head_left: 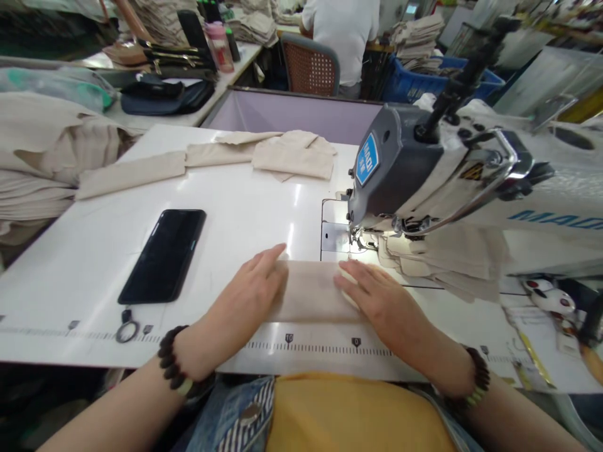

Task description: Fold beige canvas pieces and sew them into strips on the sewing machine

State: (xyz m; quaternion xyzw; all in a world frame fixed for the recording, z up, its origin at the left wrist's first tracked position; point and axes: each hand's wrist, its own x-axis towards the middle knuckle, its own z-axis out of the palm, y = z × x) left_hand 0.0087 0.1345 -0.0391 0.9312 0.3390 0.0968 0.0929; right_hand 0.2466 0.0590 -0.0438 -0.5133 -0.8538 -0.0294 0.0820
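Observation:
A beige fabric strip lies flat on the white sewing table, just in front of the sewing machine. My left hand rests flat on the strip's left end, fingers stretched out. On the strip's right end my right hand lies flat with fingers extended toward the needle area. Both wrists wear dark bead bracelets.
A black phone lies left of my hands, a small ring-shaped tool below it. Beige fabric pieces lie at the table's far side, stacks at left and more under the machine. A person sits beyond.

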